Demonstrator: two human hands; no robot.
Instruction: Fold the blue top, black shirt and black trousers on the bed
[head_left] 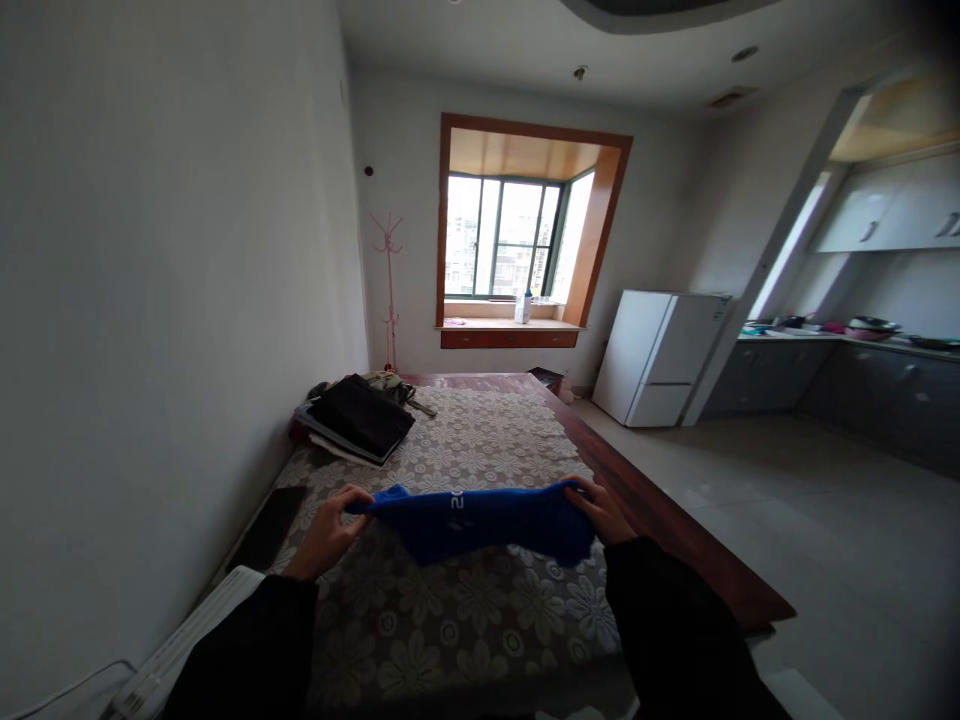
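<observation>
Head view: long blue fabric cloth [495, 525] at six o'clock, over grey flower-patterned tablecloth [480, 600]. Bare left hand [331, 530] at cloth's nine o'clock, right hand [602, 511] at three, fingers pinching ends. Better pull evenly, keep upper edge taut.

The surface [652, 510] is of reddish-brown wood. On it lies a flower-patterned cloth [495, 420], carrying 1 pile [360, 418] with black top at the far left.
</observation>
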